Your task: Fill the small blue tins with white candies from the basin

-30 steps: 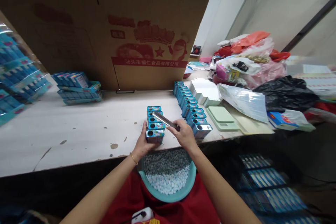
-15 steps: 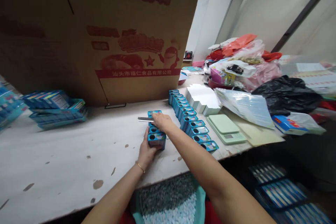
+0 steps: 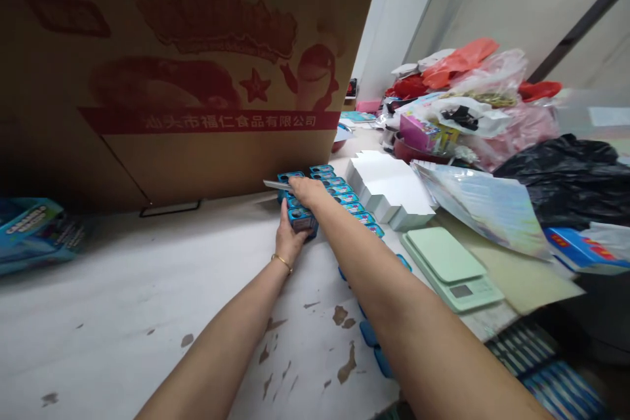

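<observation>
A short row of small blue tins [image 3: 301,215] with dark round openings on top stands on the table near the cardboard carton. My left hand [image 3: 289,241] is closed around the near end and side of this row. Over the tops of the same tins lies my right hand [image 3: 308,191], its fingers closed. From it a thin, flat metal strip [image 3: 274,184] sticks out to the left; the rest of it is hidden. Just right of the held tins runs a longer row of matching tins [image 3: 343,189], partly covered by my right forearm.
A large cardboard carton [image 3: 221,164] rises behind the tins. To the right are a stack of white cut card [image 3: 381,177], a pale green scale [image 3: 445,256] and a heap of plastic bags [image 3: 472,85]. A blue package [image 3: 37,233] sits at the left.
Both hands and the held tins have moved away from me towards the carton, up beside the far part of the long row. The view has shifted closer to the carton.
</observation>
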The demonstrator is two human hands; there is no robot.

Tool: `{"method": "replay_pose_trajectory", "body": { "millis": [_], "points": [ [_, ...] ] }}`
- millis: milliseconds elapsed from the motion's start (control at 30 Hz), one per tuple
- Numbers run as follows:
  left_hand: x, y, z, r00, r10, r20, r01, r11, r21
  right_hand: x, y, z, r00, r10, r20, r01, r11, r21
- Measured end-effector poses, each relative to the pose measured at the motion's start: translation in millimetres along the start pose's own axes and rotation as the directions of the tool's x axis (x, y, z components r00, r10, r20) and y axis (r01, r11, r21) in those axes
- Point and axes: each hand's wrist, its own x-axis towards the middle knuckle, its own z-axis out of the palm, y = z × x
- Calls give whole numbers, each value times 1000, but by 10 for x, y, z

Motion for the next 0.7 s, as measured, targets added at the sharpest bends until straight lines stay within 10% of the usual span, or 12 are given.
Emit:
{"method": "replay_pose_trajectory", "body": {
  "millis": [200, 400, 533, 700],
  "points": [
    [129, 26, 3, 991, -90, 102, 91, 996, -3, -419, 222, -390, 975, 127, -181, -112, 989, 93],
    [-735, 311, -649, 983, -130, 133, 112, 985, 133, -2006, 32, -870, 966, 153, -207, -27, 859, 512],
    [-1768, 575, -1580, 996, -78, 31, 72, 985, 157, -3104, -520, -375, 992, -84, 90, -18, 619, 785],
    [-3261, 920, -3014, 893, 151, -424, 63, 891, 450, -4145, -1137, 823, 854, -160, 494, -379, 459, 804]
  ]
}}
